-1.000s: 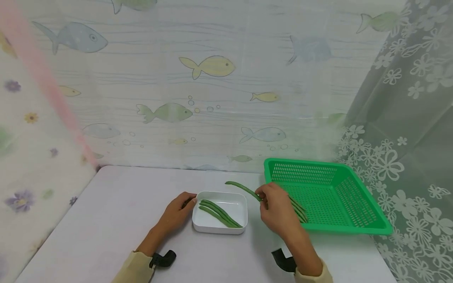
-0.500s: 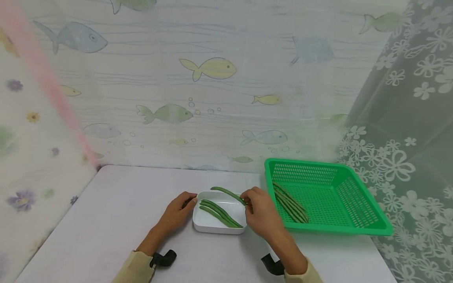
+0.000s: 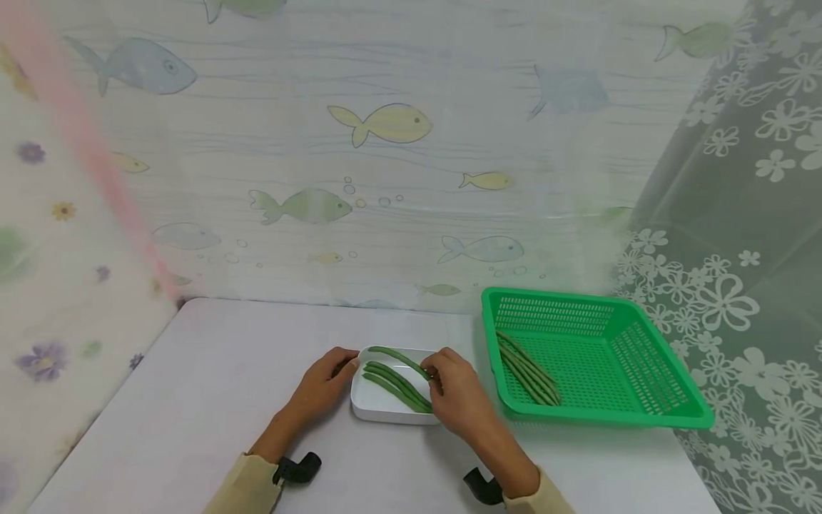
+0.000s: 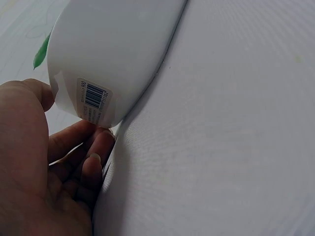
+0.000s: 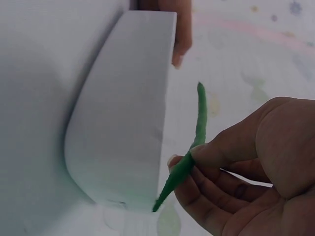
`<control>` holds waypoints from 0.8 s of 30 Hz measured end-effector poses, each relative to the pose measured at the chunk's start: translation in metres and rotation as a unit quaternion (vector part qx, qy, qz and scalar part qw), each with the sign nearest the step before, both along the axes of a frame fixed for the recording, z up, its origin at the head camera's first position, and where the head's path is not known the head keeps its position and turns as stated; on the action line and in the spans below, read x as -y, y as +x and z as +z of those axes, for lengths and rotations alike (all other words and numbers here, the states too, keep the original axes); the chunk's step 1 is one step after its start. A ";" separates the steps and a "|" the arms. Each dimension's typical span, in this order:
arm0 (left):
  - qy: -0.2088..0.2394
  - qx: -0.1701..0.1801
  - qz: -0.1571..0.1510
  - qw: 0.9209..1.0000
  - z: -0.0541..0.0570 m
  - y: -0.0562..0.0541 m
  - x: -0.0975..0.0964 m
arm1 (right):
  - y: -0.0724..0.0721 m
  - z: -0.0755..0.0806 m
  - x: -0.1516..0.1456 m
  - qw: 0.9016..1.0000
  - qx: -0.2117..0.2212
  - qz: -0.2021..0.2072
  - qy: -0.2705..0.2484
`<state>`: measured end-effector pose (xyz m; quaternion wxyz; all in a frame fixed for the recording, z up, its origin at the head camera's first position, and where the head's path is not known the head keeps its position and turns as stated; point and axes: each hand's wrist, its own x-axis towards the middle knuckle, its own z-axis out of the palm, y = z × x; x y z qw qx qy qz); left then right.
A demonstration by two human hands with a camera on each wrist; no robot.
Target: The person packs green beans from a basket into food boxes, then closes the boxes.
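Note:
On the table, a small white rectangular dish stands with a few green beans lying side by side in it. My left hand holds the dish at its left side; in the left wrist view the thumb lies at the rim and the fingers curl by the corner below a barcode label. Over the dish's right part, my right hand pinches one green bean between thumb and fingers. That bean points left across the far side of the dish, above the other beans.
To the right stands a green plastic basket with slotted walls, several more green beans along its left side. A fish-patterned sheet hangs behind the white table. A floral grey curtain borders the right.
My right hand has carried the pinched bean left from beside the basket to over the white dish, and lowered it. The left hand has stayed at the dish.

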<state>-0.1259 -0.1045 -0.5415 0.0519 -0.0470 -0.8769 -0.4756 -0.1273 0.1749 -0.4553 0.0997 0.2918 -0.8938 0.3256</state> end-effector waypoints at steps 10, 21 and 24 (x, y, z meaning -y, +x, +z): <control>-0.006 -0.004 0.001 1.000 -0.002 -0.002 0.001 | -0.001 -0.012 0.007 1.000 0.000 0.008 0.006; -0.010 -0.017 0.005 1.000 -0.002 0.000 -0.002 | -0.002 -0.030 0.014 1.000 -0.024 0.007 0.005; -0.012 -0.022 0.005 1.000 -0.002 0.000 -0.002 | -0.001 -0.033 0.016 0.999 -0.034 0.005 0.008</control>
